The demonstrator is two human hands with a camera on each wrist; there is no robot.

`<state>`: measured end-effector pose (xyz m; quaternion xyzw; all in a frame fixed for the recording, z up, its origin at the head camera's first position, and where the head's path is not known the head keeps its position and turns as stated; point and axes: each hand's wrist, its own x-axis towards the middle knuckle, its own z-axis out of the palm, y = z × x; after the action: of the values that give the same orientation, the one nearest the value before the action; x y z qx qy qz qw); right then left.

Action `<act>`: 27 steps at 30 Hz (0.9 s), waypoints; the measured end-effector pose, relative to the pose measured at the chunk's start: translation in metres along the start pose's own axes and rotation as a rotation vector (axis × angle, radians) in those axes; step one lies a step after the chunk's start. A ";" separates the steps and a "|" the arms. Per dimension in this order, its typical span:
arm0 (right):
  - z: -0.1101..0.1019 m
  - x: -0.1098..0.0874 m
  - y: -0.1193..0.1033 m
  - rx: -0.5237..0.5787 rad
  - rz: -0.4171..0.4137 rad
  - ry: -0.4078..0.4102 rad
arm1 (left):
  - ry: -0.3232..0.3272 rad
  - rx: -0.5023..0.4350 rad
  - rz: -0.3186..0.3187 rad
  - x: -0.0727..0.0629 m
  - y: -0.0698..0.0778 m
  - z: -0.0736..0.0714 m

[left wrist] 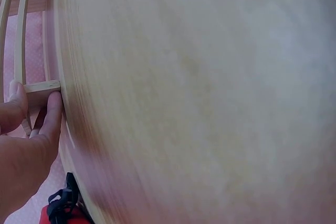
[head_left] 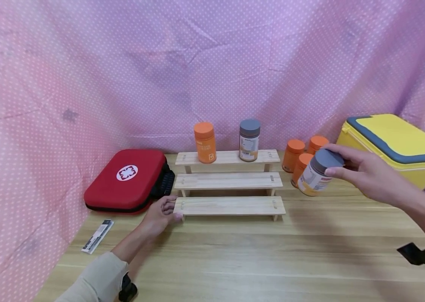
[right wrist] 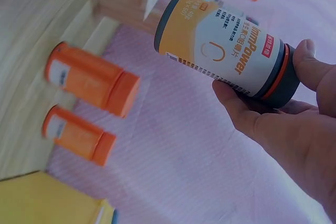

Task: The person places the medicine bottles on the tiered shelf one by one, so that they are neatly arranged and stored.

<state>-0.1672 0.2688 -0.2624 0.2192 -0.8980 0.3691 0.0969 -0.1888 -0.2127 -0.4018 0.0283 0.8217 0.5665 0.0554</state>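
Observation:
My right hand (head_left: 367, 172) grips a supplement bottle (right wrist: 226, 51) by its grey lid, tilted and raised in front of the orange bottles (head_left: 293, 156) to the right of the rack. Its label is white and yellow. My left hand (head_left: 159, 216) holds the left end of the lowest step of a wooden three-step rack (head_left: 229, 205). In the left wrist view, the thumb lies against the board and the fingers touch the leg. On the top step stand an orange bottle (head_left: 205, 142) and, to its right, a grey-lidded bottle (head_left: 249, 140).
Left of the rack lies a red first-aid case (head_left: 129, 184) with a white emblem. A small flat white-and-dark packet (head_left: 98, 236) is on the wooden table (head_left: 235, 260) in front of it. At the right stands a yellow box (head_left: 405, 138) with a grey handle. Pink dotted cloth (head_left: 212, 63) hangs behind.

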 end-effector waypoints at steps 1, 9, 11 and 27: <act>0.002 0.002 -0.004 0.008 -0.020 -0.009 | -0.001 0.000 -0.004 0.000 0.000 0.000; 0.021 0.029 -0.043 -0.030 -0.067 -0.058 | 0.012 0.009 -0.014 -0.001 0.001 0.001; 0.027 0.037 -0.051 -0.021 -0.085 -0.077 | 0.009 0.012 -0.013 -0.001 0.001 0.001; 0.088 0.103 -0.085 0.076 -0.100 -0.211 | 0.010 0.018 -0.015 0.001 0.000 0.001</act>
<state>-0.2198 0.1200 -0.2378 0.3047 -0.8764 0.3727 0.0119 -0.1899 -0.2117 -0.4019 0.0197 0.8272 0.5589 0.0555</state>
